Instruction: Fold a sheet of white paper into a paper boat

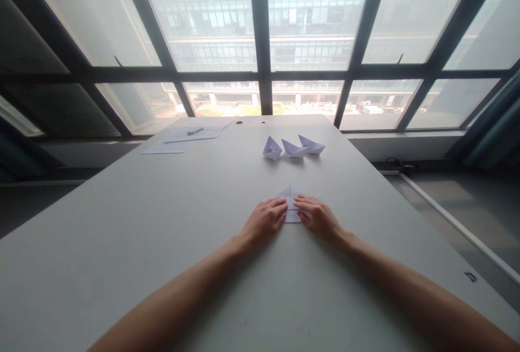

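Note:
A sheet of white paper (291,216), folded to a peak at its far end with a crease across it, lies flat on the white table (182,265). On its left side rest the fingers of my left hand (266,219), stretched out over the paper. From the right, my right hand (319,218) presses its extended fingers on the same paper, its thumb apart from them. Both hands are open, and they cover the paper's side edges. Beyond them stand three folded paper boats: a left one (272,149), a middle one (294,149) and a right one (312,145).
Flat paper sheets (190,136) lie at the table's far left, with a small pale object (195,131) on top. Two round holes show near the far edge. Large windows (260,16) rise behind the table, and a dark curtain (491,124) hangs at right.

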Demonstrator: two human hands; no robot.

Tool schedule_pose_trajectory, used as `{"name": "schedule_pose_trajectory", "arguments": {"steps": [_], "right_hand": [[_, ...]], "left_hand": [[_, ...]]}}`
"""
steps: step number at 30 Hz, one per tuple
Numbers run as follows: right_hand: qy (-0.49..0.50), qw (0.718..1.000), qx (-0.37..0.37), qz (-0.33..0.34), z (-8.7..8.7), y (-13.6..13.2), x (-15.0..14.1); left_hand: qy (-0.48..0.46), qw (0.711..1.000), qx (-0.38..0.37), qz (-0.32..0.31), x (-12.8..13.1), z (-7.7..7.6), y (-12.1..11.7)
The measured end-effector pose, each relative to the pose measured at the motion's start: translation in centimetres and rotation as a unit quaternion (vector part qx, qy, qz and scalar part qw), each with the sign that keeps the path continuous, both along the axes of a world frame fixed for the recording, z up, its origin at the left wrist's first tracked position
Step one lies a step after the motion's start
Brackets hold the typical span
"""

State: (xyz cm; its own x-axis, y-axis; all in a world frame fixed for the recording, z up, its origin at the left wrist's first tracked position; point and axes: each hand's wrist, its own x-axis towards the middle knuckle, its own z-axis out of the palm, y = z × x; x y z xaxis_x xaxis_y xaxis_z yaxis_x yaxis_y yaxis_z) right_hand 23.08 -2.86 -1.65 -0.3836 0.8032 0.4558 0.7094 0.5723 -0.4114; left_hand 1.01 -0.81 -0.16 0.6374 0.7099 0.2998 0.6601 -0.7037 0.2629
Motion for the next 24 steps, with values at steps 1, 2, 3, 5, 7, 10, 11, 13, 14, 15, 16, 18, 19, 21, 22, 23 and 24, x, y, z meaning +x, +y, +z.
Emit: {"name": "schedule_pose_trajectory", "arguments": {"steps": [1, 2, 3, 5, 7, 10, 11, 13, 14, 15, 16, 18, 19, 21, 22, 23, 24], "right_hand": [[0.003, 1.000, -0.008, 0.007, -0.07, 0.02, 0.01], [0.003, 1.000, -0.015, 0.012, -0.11, 0.02, 0.01], [0.001, 1.000, -0.021, 0.016, -0.13, 0.01, 0.03], [-0.005, 0.999, -0.030, 0.014, -0.07, -0.02, 0.07], [-0.012, 0.999, -0.035, 0.004, 0.08, -0.09, 0.14], [-0.020, 0.999, -0.040, -0.005, 0.33, -0.20, 0.30], [-0.022, 0.999, -0.042, -0.004, 0.39, -0.22, 0.36], [-0.022, 0.999, -0.047, -0.002, 0.48, -0.21, 0.49], [-0.021, 0.998, -0.051, -0.002, 0.50, -0.19, 0.54], [-0.020, 0.998, -0.056, -0.002, 0.52, -0.16, 0.57], [-0.018, 0.998, -0.061, -0.003, 0.53, -0.13, 0.59], [-0.015, 0.998, -0.068, -0.005, 0.58, -0.08, 0.59], [-0.014, 0.997, -0.069, -0.007, 0.60, -0.06, 0.57], [-0.015, 0.998, -0.066, -0.009, 0.68, -0.07, 0.51], [-0.016, 0.998, -0.062, -0.010, 0.72, -0.09, 0.48], [-0.018, 0.998, -0.059, -0.011, 0.76, -0.11, 0.45], [-0.019, 0.998, -0.057, -0.012, 0.80, -0.14, 0.42]], "left_hand": [[-0.002, 1.000, -0.001, 0.000, -0.02, 0.00, 0.01], [-0.004, 1.000, -0.002, 0.001, -0.05, 0.00, 0.01], [-0.007, 1.000, -0.002, 0.002, -0.07, 0.00, 0.00], [-0.010, 1.000, -0.003, 0.004, -0.11, 0.01, -0.04], [-0.011, 1.000, -0.004, 0.006, -0.12, 0.03, -0.07], [-0.013, 1.000, -0.008, 0.005, -0.10, 0.06, -0.02], [-0.016, 1.000, -0.011, 0.004, -0.10, 0.06, 0.03], [-0.026, 1.000, -0.017, -0.001, -0.08, 0.06, 0.15], [-0.032, 0.999, -0.019, -0.004, -0.08, 0.07, 0.20], [-0.037, 0.999, -0.022, -0.006, -0.08, 0.07, 0.25], [-0.041, 0.999, -0.023, -0.008, -0.08, 0.08, 0.28], [-0.044, 0.999, -0.023, -0.007, -0.08, 0.10, 0.31], [-0.044, 0.999, -0.022, -0.007, -0.09, 0.10, 0.31], [-0.046, 0.999, -0.019, -0.008, -0.10, 0.07, 0.31], [-0.047, 0.999, -0.018, -0.008, -0.10, 0.04, 0.32], [-0.047, 0.999, -0.018, -0.008, -0.11, -0.01, 0.33], [-0.048, 0.999, -0.018, -0.007, -0.12, -0.06, 0.35]]}}
